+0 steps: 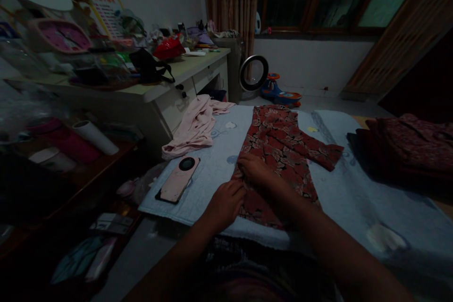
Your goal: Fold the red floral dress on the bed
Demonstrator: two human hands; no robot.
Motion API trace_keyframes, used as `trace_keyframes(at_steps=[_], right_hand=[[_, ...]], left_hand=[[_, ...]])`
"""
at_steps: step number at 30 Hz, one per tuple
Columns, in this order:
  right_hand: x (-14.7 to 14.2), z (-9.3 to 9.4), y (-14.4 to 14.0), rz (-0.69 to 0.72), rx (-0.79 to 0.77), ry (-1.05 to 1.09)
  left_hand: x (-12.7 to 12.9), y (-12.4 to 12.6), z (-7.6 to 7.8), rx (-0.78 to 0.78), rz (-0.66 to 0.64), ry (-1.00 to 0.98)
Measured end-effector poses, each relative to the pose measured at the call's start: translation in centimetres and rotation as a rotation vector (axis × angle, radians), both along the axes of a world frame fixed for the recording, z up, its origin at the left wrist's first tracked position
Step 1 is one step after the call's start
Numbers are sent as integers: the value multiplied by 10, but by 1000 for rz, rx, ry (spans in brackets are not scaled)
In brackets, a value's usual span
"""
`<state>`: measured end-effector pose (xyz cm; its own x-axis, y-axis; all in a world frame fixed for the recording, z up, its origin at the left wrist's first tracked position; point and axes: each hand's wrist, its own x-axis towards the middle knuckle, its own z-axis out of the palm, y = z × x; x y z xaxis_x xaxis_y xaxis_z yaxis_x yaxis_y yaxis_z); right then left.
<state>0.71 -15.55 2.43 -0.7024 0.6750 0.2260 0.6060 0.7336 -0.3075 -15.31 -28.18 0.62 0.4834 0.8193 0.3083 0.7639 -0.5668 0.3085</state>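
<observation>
Red floral garment [283, 151] under both hands' grip

Bed with pale blue sheet [354, 198]: red floral garment [283, 151] flat at middle, pink phone [179, 179] near left edge, pink cloth [196, 125] at far left corner, dark folded clothes [406, 146] at right edge.

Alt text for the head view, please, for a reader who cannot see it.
In a dim room, a person's left hand and right hand press on the left edge of a red floral garment spread on a pale blue blanket. A pink phone and a pink garment lie to its left.
</observation>
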Motion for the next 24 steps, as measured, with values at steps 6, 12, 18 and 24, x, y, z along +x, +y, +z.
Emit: trace_keyframes(at_steps=[6,12,18,24], right_hand=[[11,-22,15,-72,91,-8],[14,-29,9,-39,120,56],[14,-23,7,-30,122,55],[12,-14,2,10,51,39]], left_hand=[[-5,-13,7,-65,-65,-28],[-7,46,29,-102,-7,-274],[-1,156,25,-185,128,-272],[-3,194,0,-267,16,-272]])
